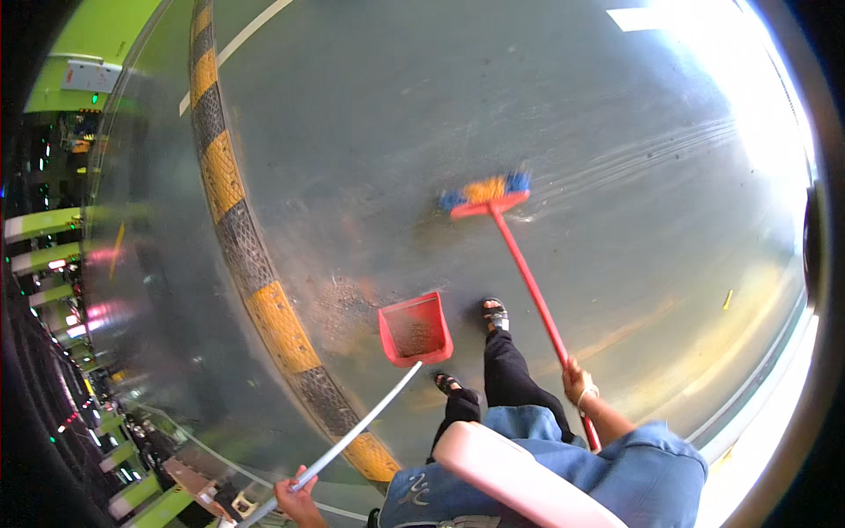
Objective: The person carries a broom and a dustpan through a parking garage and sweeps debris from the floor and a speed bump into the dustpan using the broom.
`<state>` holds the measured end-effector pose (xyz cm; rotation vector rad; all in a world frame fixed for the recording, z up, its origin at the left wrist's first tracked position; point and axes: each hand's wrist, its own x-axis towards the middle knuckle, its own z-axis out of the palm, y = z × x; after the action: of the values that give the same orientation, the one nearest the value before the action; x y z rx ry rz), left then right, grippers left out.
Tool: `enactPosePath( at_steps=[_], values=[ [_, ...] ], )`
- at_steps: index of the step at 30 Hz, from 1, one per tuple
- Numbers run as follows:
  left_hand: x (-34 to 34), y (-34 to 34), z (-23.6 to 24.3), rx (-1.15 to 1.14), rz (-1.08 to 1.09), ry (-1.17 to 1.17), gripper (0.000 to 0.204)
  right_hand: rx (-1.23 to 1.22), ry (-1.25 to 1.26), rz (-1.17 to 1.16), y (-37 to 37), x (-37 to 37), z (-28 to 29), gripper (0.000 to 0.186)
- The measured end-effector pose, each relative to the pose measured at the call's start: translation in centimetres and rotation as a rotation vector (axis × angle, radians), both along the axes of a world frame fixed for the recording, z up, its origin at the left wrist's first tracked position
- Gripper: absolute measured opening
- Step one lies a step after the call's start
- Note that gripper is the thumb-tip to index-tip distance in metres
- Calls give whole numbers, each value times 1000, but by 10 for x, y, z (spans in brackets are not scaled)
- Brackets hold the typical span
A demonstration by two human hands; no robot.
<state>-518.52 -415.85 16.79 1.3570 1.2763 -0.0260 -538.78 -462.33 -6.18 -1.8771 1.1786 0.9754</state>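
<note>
In my right hand (578, 382) is the red handle of a push broom (490, 208), its fingers wrapped round it. The broom head has blue and yellow bristles and reaches out ahead of me, near the floor. My left hand (297, 495) grips the pale grey pole of a long-handled dustpan (415, 357). The red pan lies in front of my feet, its opening facing away from me, with brown dirt inside. Scattered debris (345, 304) lies on the floor to the left of the pan.
A yellow-and-black speed bump (244, 242) curves along the left side of the grey floor (352, 132). My sandalled feet (495, 313) stand behind and beside the pan. Bright light falls at the far right. Green-edged structures (44, 224) line the far left.
</note>
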Motion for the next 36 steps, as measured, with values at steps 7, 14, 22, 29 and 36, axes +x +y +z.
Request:
enactPosePath(
  at_steps=[7, 14, 22, 29, 36],
  values=[
    [-30, 31, -23, 181, -208, -144, 9, 266, -135, -645, 5, 6, 112, 35],
    [-80, 83, -25, 199, -216, -217, 8, -2, -454, -550, 16, 64, 43, 14],
    [-170, 182, -39, 238, -198, -257, 9, 98, -119, -456, 195, 79, 3, 12],
    [-227, 270, -80, 326, -237, -355, 10, 351, -225, -226, 377, 110, 49, 6],
    [-251, 301, -79, 340, -108, -252, 14, 726, -324, -299, 342, 122, 101, 4]
  ],
)
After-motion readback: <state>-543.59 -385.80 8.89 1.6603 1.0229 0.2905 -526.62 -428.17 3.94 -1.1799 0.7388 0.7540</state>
